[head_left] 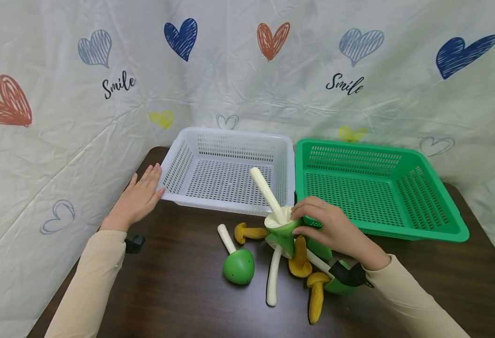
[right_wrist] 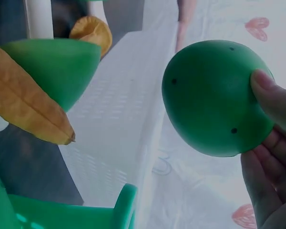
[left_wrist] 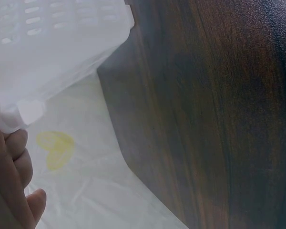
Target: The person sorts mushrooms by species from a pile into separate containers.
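Observation:
My right hand (head_left: 325,223) pinches a toy mushroom by the rim of its green cap (head_left: 283,228), thumb on one side and fingers on the other. Its pale stem (head_left: 268,195) points up and leftward, in front of the white basket (head_left: 218,204). In the right wrist view the held cap (right_wrist: 214,100) shows its dotted, rounded top. My left hand (head_left: 135,197) rests with extended fingers on the white basket's left edge. Below the held mushroom lies a pile including a pale stem (head_left: 273,281), a green cap (head_left: 320,249) and a brown-yellow mushroom (head_left: 300,260).
A green basket (head_left: 421,232) stands right of the white one. On the dark table (head_left: 180,281) lie a separate green-capped mushroom (head_left: 238,267) and brown-yellow mushrooms (head_left: 251,233) (head_left: 316,300). Another green cap (head_left: 339,285) is partly hidden by my right wrist. A heart-printed cloth (head_left: 230,84) hangs behind.

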`<state>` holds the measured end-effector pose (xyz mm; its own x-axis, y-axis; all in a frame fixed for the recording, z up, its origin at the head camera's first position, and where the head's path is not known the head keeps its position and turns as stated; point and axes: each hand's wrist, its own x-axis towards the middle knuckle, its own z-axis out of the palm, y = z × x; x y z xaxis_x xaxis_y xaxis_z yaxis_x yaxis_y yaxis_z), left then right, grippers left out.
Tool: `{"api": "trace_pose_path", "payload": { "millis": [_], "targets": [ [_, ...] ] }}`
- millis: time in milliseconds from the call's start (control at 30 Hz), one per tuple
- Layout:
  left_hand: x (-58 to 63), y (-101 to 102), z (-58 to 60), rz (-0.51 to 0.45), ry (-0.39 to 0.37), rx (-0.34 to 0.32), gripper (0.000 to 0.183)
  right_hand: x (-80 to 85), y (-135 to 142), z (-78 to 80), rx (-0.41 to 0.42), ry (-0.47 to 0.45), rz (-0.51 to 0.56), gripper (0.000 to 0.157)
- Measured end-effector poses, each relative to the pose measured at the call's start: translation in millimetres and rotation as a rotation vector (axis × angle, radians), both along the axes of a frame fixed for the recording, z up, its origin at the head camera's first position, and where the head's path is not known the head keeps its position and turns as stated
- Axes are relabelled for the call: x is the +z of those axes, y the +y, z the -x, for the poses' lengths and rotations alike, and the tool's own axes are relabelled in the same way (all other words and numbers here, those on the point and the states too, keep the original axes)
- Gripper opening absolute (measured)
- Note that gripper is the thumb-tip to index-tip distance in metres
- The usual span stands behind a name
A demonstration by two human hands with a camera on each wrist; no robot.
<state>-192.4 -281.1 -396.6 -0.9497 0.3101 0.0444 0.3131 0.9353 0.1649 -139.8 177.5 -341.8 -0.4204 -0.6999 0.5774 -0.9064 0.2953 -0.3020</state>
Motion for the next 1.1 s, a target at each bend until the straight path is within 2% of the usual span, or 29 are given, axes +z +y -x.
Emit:
{"api": "trace_pose_path", "payload": {
  "millis": [133, 267, 367, 867, 1100],
  "targets": [
    [0.5, 0.1, 0.3, 0.002, -0.001, 0.0, 0.064, -2.5, -5.6, 8.8, -0.013, 0.002, 0.025, 0.022],
    [-1.0, -0.8, 0.4, 0.003, 0.0, 0.003, 0.064, -7.8, -10.6, 17.6, -0.046, -0.022, 0.045, 0.037],
    [-2.4, -1.5, 0.8, 0.002, 0.0, 0.003, 0.064, -11.6, -13.0, 24.0, -0.073, -0.043, 0.055, 0.04],
    [-2.7, -1.7, 1.9, 0.001, 0.0, -0.001, 0.064, -18.3, -23.5, 51.6, -0.161, -0.157, 0.095, 0.031],
    [-2.5, -1.6, 1.7, 0.005, -0.001, -0.002, 0.064, -22.3, -27.5, 61.5, -0.19, -0.253, 0.101, 0.025]
  ]
}}
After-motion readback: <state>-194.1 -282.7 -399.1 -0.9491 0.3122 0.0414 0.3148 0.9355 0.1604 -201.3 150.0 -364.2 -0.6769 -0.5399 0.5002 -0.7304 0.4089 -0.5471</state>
